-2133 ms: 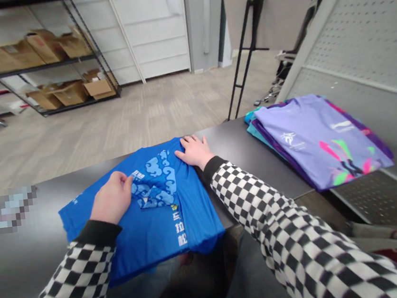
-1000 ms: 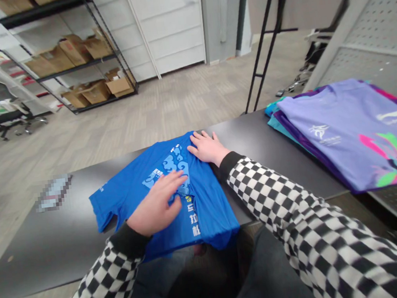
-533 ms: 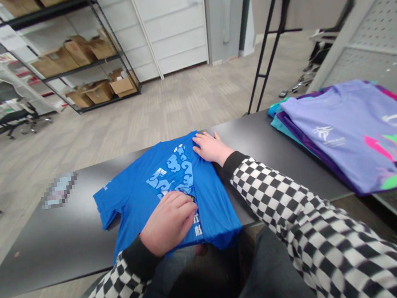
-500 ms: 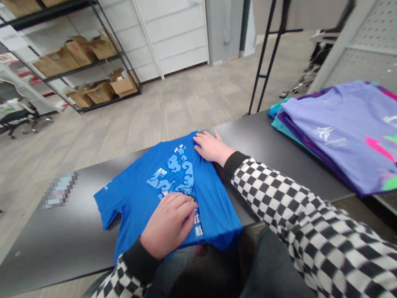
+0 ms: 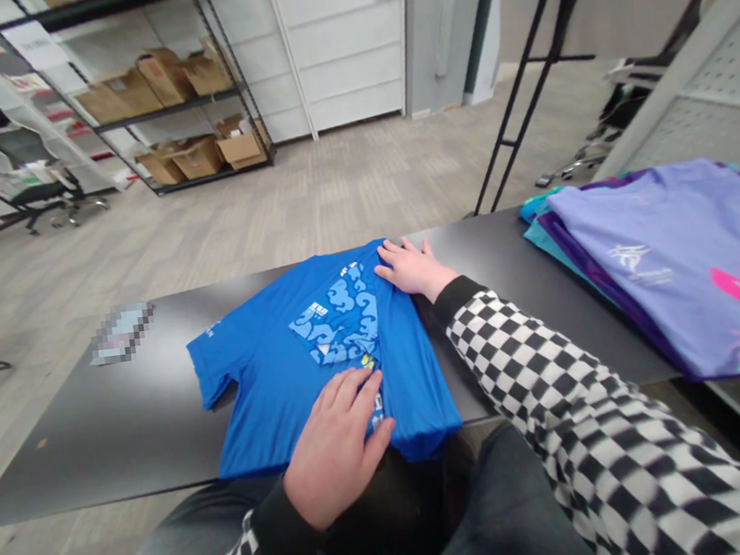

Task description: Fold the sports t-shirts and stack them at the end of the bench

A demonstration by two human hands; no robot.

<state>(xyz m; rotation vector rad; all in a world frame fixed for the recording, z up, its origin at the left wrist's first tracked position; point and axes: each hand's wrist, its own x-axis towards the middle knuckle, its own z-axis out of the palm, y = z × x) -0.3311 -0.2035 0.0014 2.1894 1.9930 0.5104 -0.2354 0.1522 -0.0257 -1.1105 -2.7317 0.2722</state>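
Note:
A blue T-shirt (image 5: 265, 361) with a light-blue wave print lies on the dark table in front of me. Its right side is folded over toward the middle, partly covering the print, and one sleeve spreads out to the left. My left hand (image 5: 339, 441) rests flat on the shirt's near part, by the fold's edge, with fingers stretched out. At the shirt's far right corner, my right hand (image 5: 410, 268) lies on the fabric with its fingers spread. The shirt's lower hem hangs slightly at the table's near edge.
Folded shirts in a stack, a lavender one (image 5: 667, 252) on top, lie at the right. A blurred-out flat object (image 5: 122, 332) is on the left of the table (image 5: 107, 432). Beyond are a black stand (image 5: 522, 91), a shelf of cardboard boxes (image 5: 166, 73) and an office chair (image 5: 29, 165).
My left hand has shifted nearer to me along the fold, and its fingers have straightened. My right hand stays at the far corner. The whole view has swung slightly left.

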